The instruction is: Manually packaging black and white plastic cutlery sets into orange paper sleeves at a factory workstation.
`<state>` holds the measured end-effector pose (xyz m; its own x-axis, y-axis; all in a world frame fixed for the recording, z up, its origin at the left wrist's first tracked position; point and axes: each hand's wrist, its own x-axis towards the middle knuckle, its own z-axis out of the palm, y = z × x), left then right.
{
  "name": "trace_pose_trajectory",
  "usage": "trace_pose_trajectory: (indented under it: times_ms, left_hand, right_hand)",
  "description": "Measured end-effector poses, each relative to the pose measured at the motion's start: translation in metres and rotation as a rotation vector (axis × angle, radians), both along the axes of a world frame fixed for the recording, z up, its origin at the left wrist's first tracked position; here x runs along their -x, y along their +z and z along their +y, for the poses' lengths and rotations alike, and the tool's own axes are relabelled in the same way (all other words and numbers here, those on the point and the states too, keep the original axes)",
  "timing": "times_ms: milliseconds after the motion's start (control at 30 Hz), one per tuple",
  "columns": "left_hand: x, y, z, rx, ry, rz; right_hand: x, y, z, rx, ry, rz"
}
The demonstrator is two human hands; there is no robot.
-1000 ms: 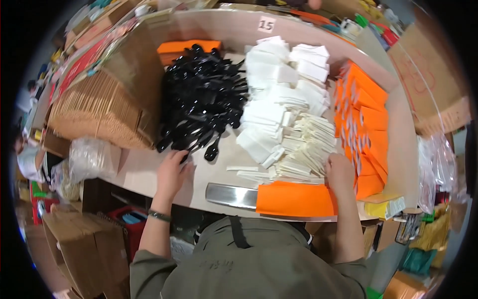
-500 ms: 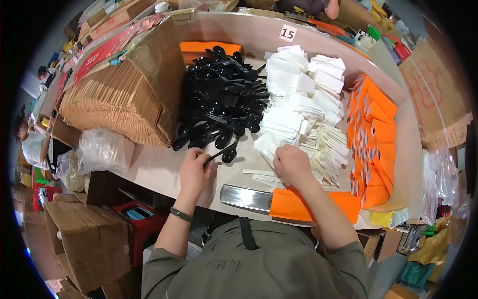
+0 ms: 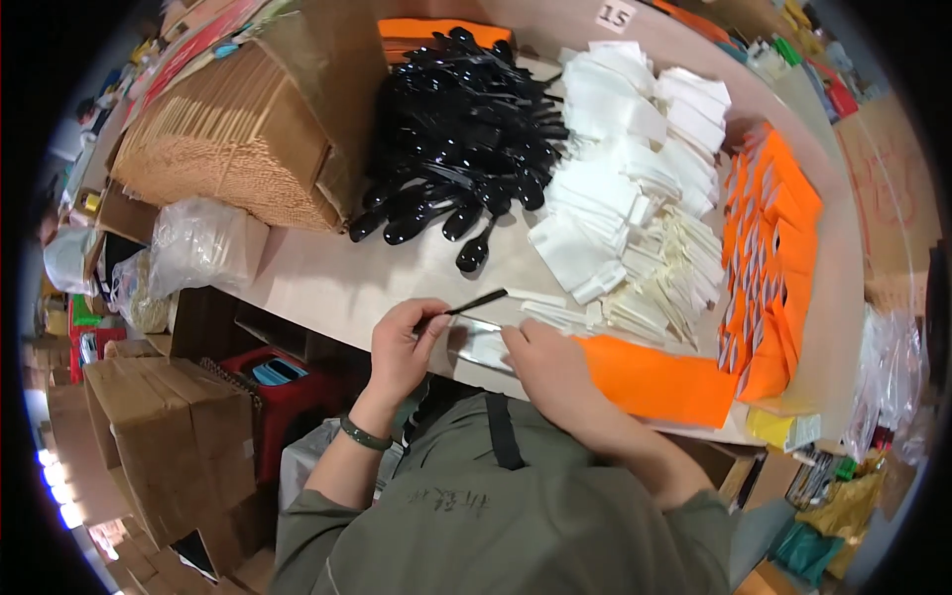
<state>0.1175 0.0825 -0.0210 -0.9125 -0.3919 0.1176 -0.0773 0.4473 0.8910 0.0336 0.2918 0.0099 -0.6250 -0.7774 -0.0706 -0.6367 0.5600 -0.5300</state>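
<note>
My left hand [image 3: 407, 342] is closed around a black spoon [image 3: 483, 300]. Its thin dark handle sticks out to the right, and the rest is hidden in my fingers. Just to the right, my right hand [image 3: 545, 365] has its fingers bent together over a shiny metal strip [image 3: 476, 344]. Whether they pinch the strip or something small cannot be made out. An orange paper sleeve [image 3: 659, 382] lies at the strip's right end, partly under my right forearm. Beyond my hands, a single black spoon [image 3: 474, 255] lies at the front of a heap of black spoons [image 3: 466, 139].
White folded napkins [image 3: 605, 183] and thin pale paper packets [image 3: 674, 263] are piled right of the spoons. Orange sleeves [image 3: 773, 268] stand stacked along the right wall. A carton of brown corrugated pieces [image 3: 228, 149] and a plastic-wrapped bundle [image 3: 206, 243] sit on the left.
My left hand has drawn back from the spoon heap, holding the black spoon. My right hand has moved left from the packets to the metal strip. The view has tilted down.
</note>
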Motion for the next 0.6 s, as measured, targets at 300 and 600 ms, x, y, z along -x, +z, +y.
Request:
trace_pose_trajectory:
  times_ms: [300,600]
  left_hand:
    - [0.017,0.000,0.035,0.369,-0.214,0.388]
    - [0.121,0.121,-0.132,0.230,0.795,0.954]
  right_hand:
    - [-0.014,-0.013,0.045,0.224,0.304,0.450]
    - [-0.015,-0.012,0.045,0.251,0.190,0.356]
